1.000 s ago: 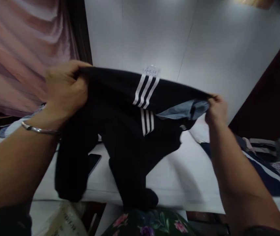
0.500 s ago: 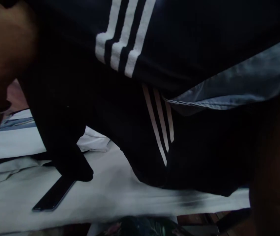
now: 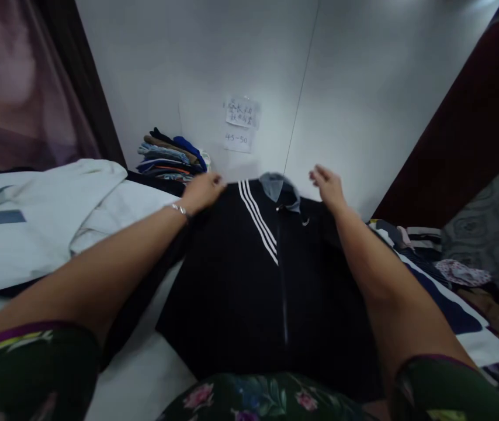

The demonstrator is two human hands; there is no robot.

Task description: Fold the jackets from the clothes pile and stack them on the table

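Observation:
A black zip jacket (image 3: 249, 280) with three white diagonal stripes and a grey-blue collar lies spread out in front of me, front side up. My left hand (image 3: 204, 192), with a bracelet at the wrist, pinches the jacket at the shoulder near the top of the stripes. On the other side of the collar, my right hand (image 3: 329, 187) is raised just over the other shoulder. Its fingers are slightly bent and apart, with no cloth visible between them. My forearms partly cover both sleeves.
A stack of folded clothes (image 3: 170, 156) sits at the back against the white wall (image 3: 214, 47). Handwritten paper notes (image 3: 241, 120) are stuck there. White garments (image 3: 48, 222) lie to the left, and more clothes (image 3: 442, 298) are piled at the right.
The jacket was held up close, bunched and hanging over a phone on the white surface. Now it is spread flat, with both hands at its shoulders; the view has tilted up.

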